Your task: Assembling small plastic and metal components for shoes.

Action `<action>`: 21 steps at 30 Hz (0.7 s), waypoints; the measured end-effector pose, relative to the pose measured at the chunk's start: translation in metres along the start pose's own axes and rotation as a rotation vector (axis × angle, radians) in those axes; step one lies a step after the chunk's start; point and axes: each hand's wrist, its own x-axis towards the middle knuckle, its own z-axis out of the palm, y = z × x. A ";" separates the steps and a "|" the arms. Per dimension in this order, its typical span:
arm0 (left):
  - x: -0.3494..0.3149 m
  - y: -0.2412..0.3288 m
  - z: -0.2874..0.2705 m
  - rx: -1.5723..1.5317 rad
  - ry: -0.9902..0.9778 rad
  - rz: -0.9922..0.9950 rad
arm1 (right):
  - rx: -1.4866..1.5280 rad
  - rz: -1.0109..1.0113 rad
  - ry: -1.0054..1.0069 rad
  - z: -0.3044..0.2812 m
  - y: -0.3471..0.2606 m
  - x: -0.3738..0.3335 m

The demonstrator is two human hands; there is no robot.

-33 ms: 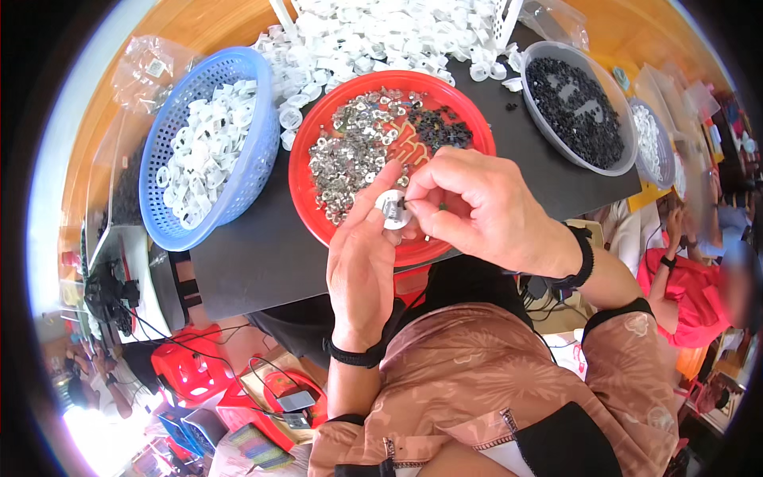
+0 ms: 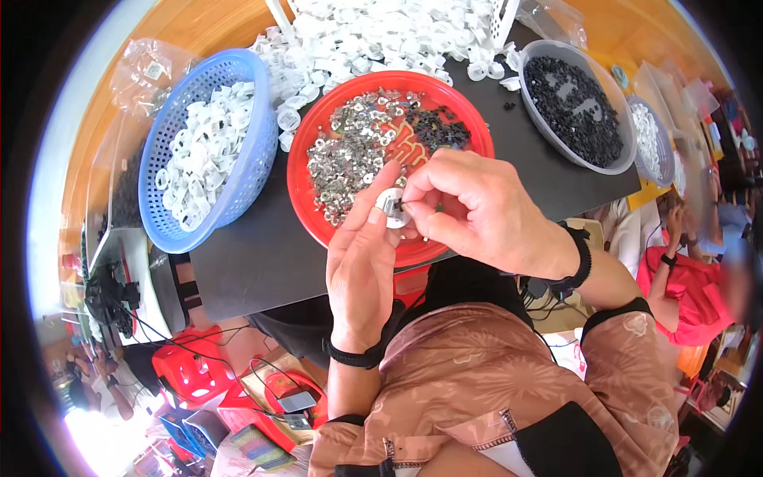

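My left hand [image 2: 359, 270] holds a small white round plastic part [image 2: 393, 219] between thumb and fingers, over the near edge of the red tray [image 2: 306, 211]. On its face shows a grey metallic piece with something dark beside it. My right hand [image 2: 485, 208] is closed in a pinch at the part's right side, its fingertips on a small black piece [image 2: 402, 204], partly hidden. Beneath my hands the tray carries a heap of small shiny metal pieces [image 2: 350, 159] and, on its right, small black pieces [image 2: 439, 131].
A blue perforated basket [image 2: 151, 199] of white plastic parts stands at left. More white parts [image 2: 381, 40] lie heaped at the back. At right are a clear bowl [image 2: 628, 151] of black pieces and a smaller basket [image 2: 668, 171] of white ones. Another person in red [image 2: 675, 298] sits far right.
The white part has turned slightly in my left hand's fingers. My right fingertips stay at its side, almost unmoved.
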 end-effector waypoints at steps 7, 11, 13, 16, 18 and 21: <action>-0.005 -0.009 -0.005 0.068 0.030 0.103 | 0.005 -0.043 0.048 0.000 -0.005 -0.002; -0.006 -0.013 -0.013 0.018 0.014 0.112 | -0.015 -0.084 0.064 0.001 -0.008 -0.003; -0.006 -0.015 -0.015 0.083 0.029 0.144 | -0.024 -0.050 0.039 -0.001 -0.009 -0.003; -0.007 -0.013 -0.012 0.130 0.012 0.197 | 0.020 -0.038 0.013 -0.004 -0.008 -0.003; -0.006 -0.013 -0.013 0.152 0.001 0.227 | 0.111 -0.032 -0.017 -0.006 -0.008 -0.002; -0.005 -0.012 -0.013 0.241 0.040 0.278 | 0.139 -0.003 -0.103 -0.012 -0.009 0.002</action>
